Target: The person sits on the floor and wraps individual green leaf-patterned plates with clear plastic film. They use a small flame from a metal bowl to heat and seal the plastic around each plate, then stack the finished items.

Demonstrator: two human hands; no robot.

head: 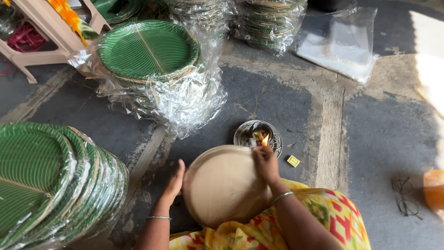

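Note:
A round tan stack of paper plates in clear wrap (pixel 222 185) stands on edge in my lap, its plain back facing me. My left hand (pixel 175 181) presses flat against its left rim. My right hand (pixel 265 163) pinches the wrap at the upper right rim and holds it close to a small flame (pixel 265 139). The flame burns in a little metal dish (pixel 242 135) on the floor just beyond the stack.
Wrapped stacks of green leaf-patterned plates lie at the left (pixel 51 180) and ahead (pixel 148 51), more at the back (pixel 270 21). Clear plastic bags (pixel 340 44) lie back right. A small yellow box (pixel 293 161), spectacles (pixel 404 196) and a pink stool (pixel 41 41) are nearby.

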